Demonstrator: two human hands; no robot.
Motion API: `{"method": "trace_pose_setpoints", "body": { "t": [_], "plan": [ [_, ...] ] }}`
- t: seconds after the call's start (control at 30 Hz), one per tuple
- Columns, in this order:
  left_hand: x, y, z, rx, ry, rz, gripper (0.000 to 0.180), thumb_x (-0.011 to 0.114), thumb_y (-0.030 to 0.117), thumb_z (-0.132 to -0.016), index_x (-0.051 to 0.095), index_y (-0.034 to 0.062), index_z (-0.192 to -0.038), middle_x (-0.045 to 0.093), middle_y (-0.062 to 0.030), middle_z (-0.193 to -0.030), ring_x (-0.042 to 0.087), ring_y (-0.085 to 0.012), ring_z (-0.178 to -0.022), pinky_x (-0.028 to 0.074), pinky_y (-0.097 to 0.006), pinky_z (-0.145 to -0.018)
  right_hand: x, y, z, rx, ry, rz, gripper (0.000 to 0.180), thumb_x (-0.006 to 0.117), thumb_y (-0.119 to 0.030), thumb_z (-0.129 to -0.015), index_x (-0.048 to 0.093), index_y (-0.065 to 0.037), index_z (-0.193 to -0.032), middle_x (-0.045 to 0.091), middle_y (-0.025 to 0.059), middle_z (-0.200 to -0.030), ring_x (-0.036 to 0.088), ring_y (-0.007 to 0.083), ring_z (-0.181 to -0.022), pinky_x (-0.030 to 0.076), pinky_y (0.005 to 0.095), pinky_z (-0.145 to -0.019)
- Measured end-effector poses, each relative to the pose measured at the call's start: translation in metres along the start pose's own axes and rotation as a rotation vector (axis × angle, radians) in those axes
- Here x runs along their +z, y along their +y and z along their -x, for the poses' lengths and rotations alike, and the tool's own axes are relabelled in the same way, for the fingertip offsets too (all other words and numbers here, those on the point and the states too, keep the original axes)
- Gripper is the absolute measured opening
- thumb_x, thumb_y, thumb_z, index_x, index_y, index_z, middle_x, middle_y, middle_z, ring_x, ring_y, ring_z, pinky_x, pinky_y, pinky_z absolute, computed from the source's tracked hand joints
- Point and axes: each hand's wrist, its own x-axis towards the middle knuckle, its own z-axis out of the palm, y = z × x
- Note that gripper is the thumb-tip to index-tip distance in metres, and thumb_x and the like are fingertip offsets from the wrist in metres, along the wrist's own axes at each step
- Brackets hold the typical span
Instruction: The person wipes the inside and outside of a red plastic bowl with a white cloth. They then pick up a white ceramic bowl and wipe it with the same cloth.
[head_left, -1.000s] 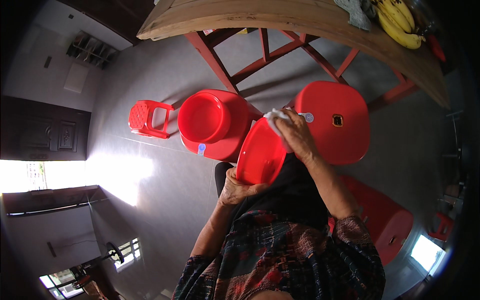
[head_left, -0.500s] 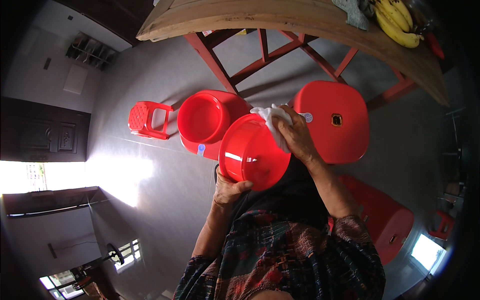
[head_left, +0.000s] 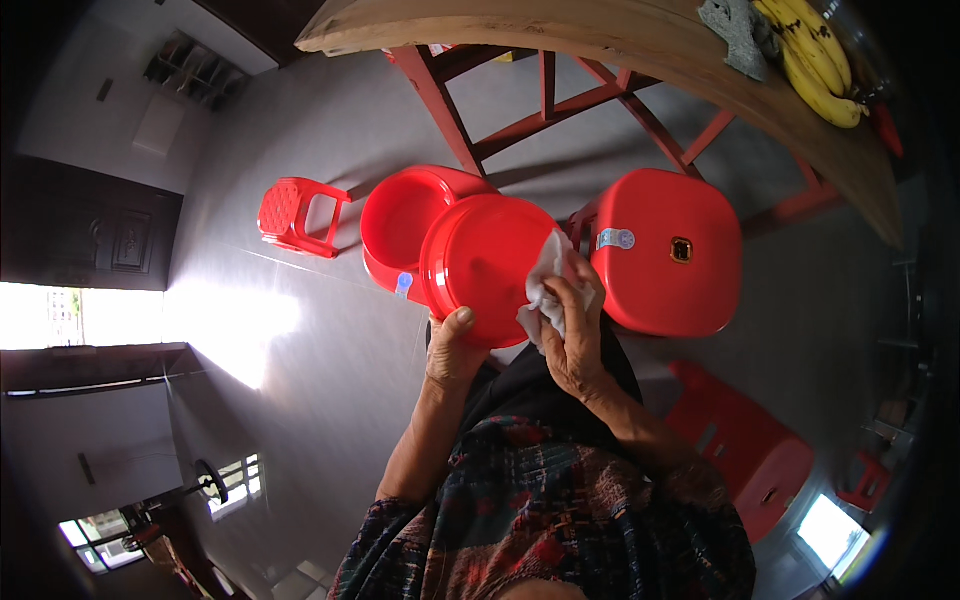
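Wiping a red plastic basin (head_left: 485, 265), a person holds it tipped up in front of the body, its round face turned toward the camera. The left hand (head_left: 452, 355) props it from below, thumb pressed flat on the lower rim; the other fingers are hidden behind the plastic, so whether they are spread cannot be told. The right hand (head_left: 567, 335) has its fingers bunched together, pinching a crumpled white cloth (head_left: 545, 280) against the basin's right edge.

A second ago the basin was edge-on and narrow to the camera; half a second ago it had swung partly round; now it shows almost full-face, and the cloth has come down from the upper rim to the right side. By that judgement, the wiping is moving around the basin as it is turned in the hands.

Just beyond the left fingertips, a second red basin (head_left: 405, 225) rests on the grey floor, touching or overlapped by the held one, with a small pale-blue sticker (head_left: 403, 285) on its rim. Just past the right knuckles stands a red plastic stool (head_left: 665, 250), bearing a round blue-and-white label (head_left: 615, 239) at its near corner and a small dark square badge (head_left: 682, 249) in the middle. Well beyond the left hand sits a small red stool (head_left: 295, 213). Far above the fingers, a wooden table (head_left: 600, 40) carries yellow bananas (head_left: 815, 55) and a grey rag (head_left: 735, 30).
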Motion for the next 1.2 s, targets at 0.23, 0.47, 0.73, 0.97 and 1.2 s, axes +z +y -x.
{"method": "trace_pose_setpoints", "body": {
  "t": [0.23, 0.47, 0.73, 0.97, 1.2],
  "plan": [
    [0.011, -0.004, 0.011, -0.009, -0.053, -0.095, 0.071, 0.079, 0.016, -0.071, 0.043, 0.0, -0.129, 0.055, -0.0126, -0.123, 0.055, -0.0261, -0.112, 0.047, -0.042, -0.096, -0.011, 0.005, -0.059, -0.101, 0.003, 0.002, 0.051, 0.061, 0.004, -0.07, 0.048, -0.004, -0.119, 0.051, 0.0192, -0.114, 0.05, 0.0399, -0.106, 0.041, 0.0431, -0.09],
    [-0.004, -0.013, 0.004, -0.06, 0.032, 0.098, 0.057, 0.06, 0.039, -0.089, 0.043, 0.0013, -0.129, 0.058, -0.0119, -0.119, 0.058, -0.0227, -0.109, 0.049, -0.039, -0.092, -0.004, -0.027, -0.056, -0.366, -0.285, 0.086, 0.057, 0.068, -0.004, -0.069, 0.05, -0.005, -0.122, 0.046, 0.0217, -0.128, 0.049, 0.0399, -0.115, 0.042, 0.0459, -0.093],
    [0.005, -0.003, 0.008, -0.214, 0.168, -0.118, 0.068, 0.027, 0.061, -0.094, 0.051, 0.0025, -0.12, 0.061, -0.0094, -0.106, 0.061, -0.0178, -0.095, 0.05, -0.031, -0.082, 0.004, -0.032, -0.039, -0.581, -0.288, 0.193, 0.037, 0.069, -0.02, -0.075, 0.06, -0.008, -0.109, 0.055, 0.0143, -0.118, 0.051, 0.0323, -0.112, 0.04, 0.0459, -0.095],
    [0.029, -0.007, 0.01, -0.173, 0.285, -0.221, 0.067, 0.021, 0.058, -0.096, 0.049, 0.0035, -0.123, 0.062, -0.0048, -0.099, 0.059, -0.0102, -0.078, 0.048, -0.023, -0.061, -0.003, -0.012, -0.077, -0.078, -0.177, 0.059, 0.032, 0.064, -0.012, -0.074, 0.056, -0.004, -0.104, 0.054, 0.0156, -0.107, 0.05, 0.0372, -0.103, 0.037, 0.0457, -0.089],
    [0.017, 0.005, 0.011, -0.197, 0.12, -0.516, 0.077, 0.015, 0.063, -0.094, 0.043, 0.002, -0.13, 0.056, -0.0128, -0.121, 0.055, -0.0264, -0.113, 0.042, -0.037, -0.098, 0.003, -0.038, -0.037, -0.537, -0.32, 0.266, 0.03, 0.067, -0.014, -0.072, 0.059, -0.007, -0.1, 0.054, 0.0125, -0.117, 0.049, 0.0305, -0.115, 0.041, 0.0452, -0.09]
  ]
}}
